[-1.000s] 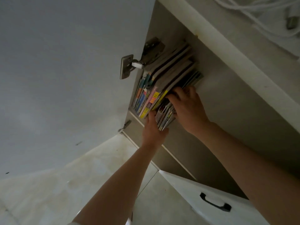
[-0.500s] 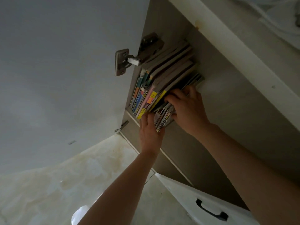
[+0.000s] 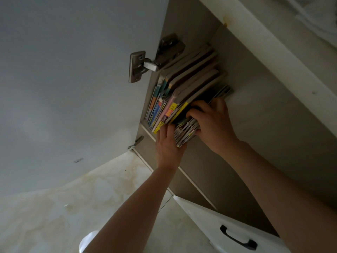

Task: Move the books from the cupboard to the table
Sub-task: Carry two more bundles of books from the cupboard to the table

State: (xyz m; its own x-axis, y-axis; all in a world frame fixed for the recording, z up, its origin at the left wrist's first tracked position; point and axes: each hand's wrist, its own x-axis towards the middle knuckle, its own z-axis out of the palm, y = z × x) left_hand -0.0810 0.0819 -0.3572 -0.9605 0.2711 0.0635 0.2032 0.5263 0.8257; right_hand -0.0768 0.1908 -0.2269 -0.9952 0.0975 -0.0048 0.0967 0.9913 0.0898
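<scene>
A bundle of thin books (image 3: 186, 132) is gripped by the right hand (image 3: 213, 123), fingers curled over its top, inside the cupboard (image 3: 255, 110). Its spines are propped by the left hand (image 3: 166, 143), fingers straight.

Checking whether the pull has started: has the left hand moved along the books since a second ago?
Yes, slightly. Against the cupboard's shelf edge, the left hand has slid up, its fingertips now on the lower spines of the books.

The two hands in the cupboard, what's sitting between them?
In the head view, a bundle of thin colourful booklets sits between the left hand and right hand.
</scene>
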